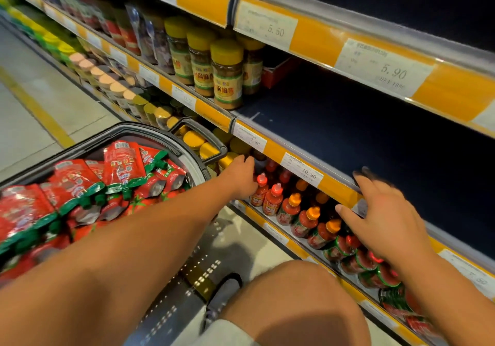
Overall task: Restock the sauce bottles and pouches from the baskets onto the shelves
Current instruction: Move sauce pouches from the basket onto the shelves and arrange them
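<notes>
A shop aisle with a pale tiled floor point(40, 99) is seen beside yellow-edged shelves point(332, 187), and nearest the camera a dark basket point(150, 128) is heaped with red sauce pouches point(88, 182). Further on, the right hand point(385, 211) is held over the low shelf with fingers point(345, 213) spread and nothing grasped. The left hand point(241, 177) is reached to a red-capped sauce bottle point(259, 190) in the row of sauce bottles point(305, 220); whether it is gripped cannot be told.

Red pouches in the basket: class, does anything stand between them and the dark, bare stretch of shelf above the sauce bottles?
Nothing visible does. The red pouches lie uncovered in the basket, and the dark shelf is bare there. The left hand reaches among the sauce bottles one level lower; the right hand hovers near that shelf's yellow edge strip.
</notes>
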The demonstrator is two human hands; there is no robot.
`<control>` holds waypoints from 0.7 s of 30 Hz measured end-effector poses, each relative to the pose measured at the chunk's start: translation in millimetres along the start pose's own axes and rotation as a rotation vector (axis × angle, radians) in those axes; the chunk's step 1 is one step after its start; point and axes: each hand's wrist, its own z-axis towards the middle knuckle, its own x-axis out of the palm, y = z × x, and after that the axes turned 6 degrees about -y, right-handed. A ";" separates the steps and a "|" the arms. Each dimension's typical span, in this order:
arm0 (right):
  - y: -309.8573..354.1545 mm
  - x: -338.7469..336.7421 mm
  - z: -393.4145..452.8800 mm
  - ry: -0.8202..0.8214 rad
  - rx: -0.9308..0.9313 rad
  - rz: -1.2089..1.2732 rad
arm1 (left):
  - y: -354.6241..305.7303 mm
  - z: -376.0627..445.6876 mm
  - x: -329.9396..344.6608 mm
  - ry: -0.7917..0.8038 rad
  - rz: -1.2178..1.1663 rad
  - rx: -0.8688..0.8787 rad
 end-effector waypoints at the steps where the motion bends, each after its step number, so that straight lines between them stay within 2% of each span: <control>1: 2.1 -1.3 0.2 0.010 0.008 -0.005 | -1.8 -9.6 -7.3 -0.003 -0.017 0.041; 4: 7.4 -5.3 1.5 0.052 0.033 -0.030 | -7.0 -44.1 -36.6 -0.033 -0.109 0.156; 9: 13.1 -12.9 6.3 0.115 0.051 -0.086 | 20.8 -115.8 -91.9 -0.195 -0.221 0.206; 17: 40.2 -37.1 18.3 0.209 0.039 -0.191 | 129.2 -229.3 -147.2 -0.425 -0.434 0.008; 21: 106.3 -56.2 22.3 0.133 0.000 0.025 | 186.0 -272.7 -163.3 -0.517 -0.448 -0.113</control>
